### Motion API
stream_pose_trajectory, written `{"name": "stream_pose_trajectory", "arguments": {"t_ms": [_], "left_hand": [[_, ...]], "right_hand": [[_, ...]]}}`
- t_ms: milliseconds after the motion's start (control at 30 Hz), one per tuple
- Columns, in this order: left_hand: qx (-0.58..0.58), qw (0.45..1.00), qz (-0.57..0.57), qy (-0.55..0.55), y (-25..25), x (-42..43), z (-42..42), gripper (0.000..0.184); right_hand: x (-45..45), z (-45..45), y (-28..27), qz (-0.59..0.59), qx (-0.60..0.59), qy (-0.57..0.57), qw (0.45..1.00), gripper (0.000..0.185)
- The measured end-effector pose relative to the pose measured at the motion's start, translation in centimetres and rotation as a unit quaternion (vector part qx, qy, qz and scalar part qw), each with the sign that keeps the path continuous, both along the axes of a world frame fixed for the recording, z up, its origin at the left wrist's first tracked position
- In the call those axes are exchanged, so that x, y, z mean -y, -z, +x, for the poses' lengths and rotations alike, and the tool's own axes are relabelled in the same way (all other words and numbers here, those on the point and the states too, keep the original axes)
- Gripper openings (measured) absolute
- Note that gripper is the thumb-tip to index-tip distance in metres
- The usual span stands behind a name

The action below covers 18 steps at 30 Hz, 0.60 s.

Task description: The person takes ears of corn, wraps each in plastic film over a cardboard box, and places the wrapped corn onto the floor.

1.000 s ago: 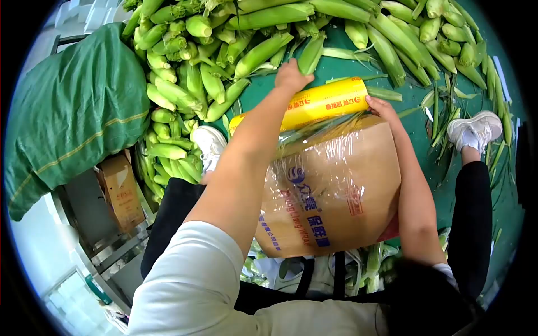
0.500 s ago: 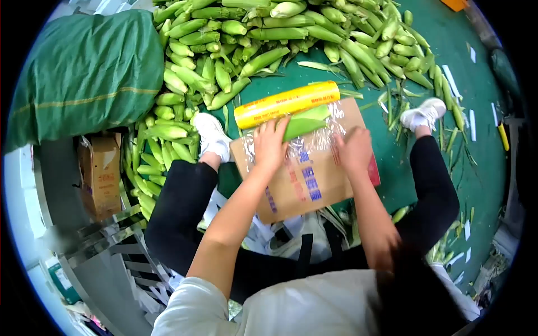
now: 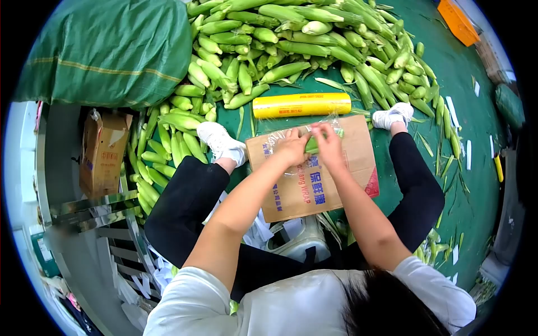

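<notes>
A flat cardboard piece [image 3: 347, 168] with blue and red print lies in front of me, and on it is an ear of corn [image 3: 311, 147] in green husk, mostly covered by my hands. Clear cling film [image 3: 274, 138] spreads around the corn. My left hand [image 3: 292, 148] is closed over the corn's left side. Beside it, my right hand [image 3: 328, 144] pinches at the film over the corn's right part; its fingertips are close to the left hand. The yellow cling film roll [image 3: 302, 105] lies just beyond the cardboard's far edge.
A big pile of corn ears [image 3: 302, 39] covers the far floor and runs down the left. A green sack [image 3: 112, 50] stands at upper left, above a brown carton [image 3: 103, 154]. An orange container [image 3: 458, 22] is at upper right. A yellow-handled tool [image 3: 498, 168] lies at right.
My right hand has moved left to the corn, close to my left hand. The corn is now largely hidden under both hands. The view has shifted, and the roll lies more level.
</notes>
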<state>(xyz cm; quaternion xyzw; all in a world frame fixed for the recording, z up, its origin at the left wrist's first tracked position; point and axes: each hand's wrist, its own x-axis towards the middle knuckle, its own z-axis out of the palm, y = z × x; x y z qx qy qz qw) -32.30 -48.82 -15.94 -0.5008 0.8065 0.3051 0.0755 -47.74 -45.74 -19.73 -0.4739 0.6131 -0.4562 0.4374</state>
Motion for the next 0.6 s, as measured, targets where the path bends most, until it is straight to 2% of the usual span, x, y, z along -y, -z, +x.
{"name": "stream_pose_trajectory", "arguments": {"t_ms": [33, 100, 133, 233, 267, 367, 400, 467, 500, 533, 567, 600], "left_hand": [[-0.082, 0.996, -0.034, -0.024, 1.1, -0.1, 0.6, 0.061], [-0.238, 0.963, -0.105, -0.068, 4.0, 0.0, 2.3, 0.049], [-0.296, 0.937, -0.15, -0.105, 2.9, -0.6, 2.1, 0.028], [-0.341, 0.918, -0.07, -0.189, 3.3, -0.9, 1.8, 0.023], [-0.332, 0.919, -0.075, -0.199, 2.9, -0.7, 1.7, 0.019], [-0.377, 0.882, -0.075, -0.274, 4.5, -0.5, 1.4, 0.018], [-0.39, 0.856, -0.114, -0.319, 5.6, -0.3, 1.9, 0.017], [-0.354, 0.75, -0.127, -0.545, 6.4, 1.0, 6.7, 0.019], [-0.403, 0.627, -0.164, -0.646, 8.7, 2.3, 10.9, 0.021], [-0.441, 0.486, -0.198, -0.728, 10.3, 2.9, 15.5, 0.023], [-0.292, 0.603, -0.213, -0.712, 2.7, 1.1, 18.0, 0.025], [-0.084, 0.626, -0.398, -0.666, 2.7, -0.6, 18.9, 0.027]], "right_hand": [[0.3, 0.4, -0.1, -0.051, -0.118, -0.04, 0.991, 0.029], [0.7, 0.6, -0.4, -0.154, -0.341, -0.116, 0.92, 0.037], [1.0, 0.1, -0.8, -0.145, -0.297, -0.16, 0.93, 0.061], [1.1, -0.5, -2.7, -0.149, -0.307, -0.227, 0.912, 0.078], [1.2, -0.6, -2.4, -0.137, -0.303, -0.245, 0.911, 0.088], [1.3, -0.6, -2.4, -0.19, -0.33, -0.249, 0.891, 0.096], [1.1, -0.6, -2.2, -0.195, -0.334, -0.256, 0.886, 0.101], [0.3, -1.2, -2.3, -0.184, -0.402, -0.295, 0.847, 0.1], [-0.4, -1.7, -2.5, -0.176, -0.435, -0.315, 0.825, 0.099], [-0.7, -2.0, -2.7, -0.22, -0.421, -0.322, 0.819, 0.093], [-0.9, -2.5, -2.8, -0.219, -0.423, -0.348, 0.807, 0.09], [-0.9, -3.0, -2.8, -0.219, -0.424, -0.378, 0.794, 0.087]]}}
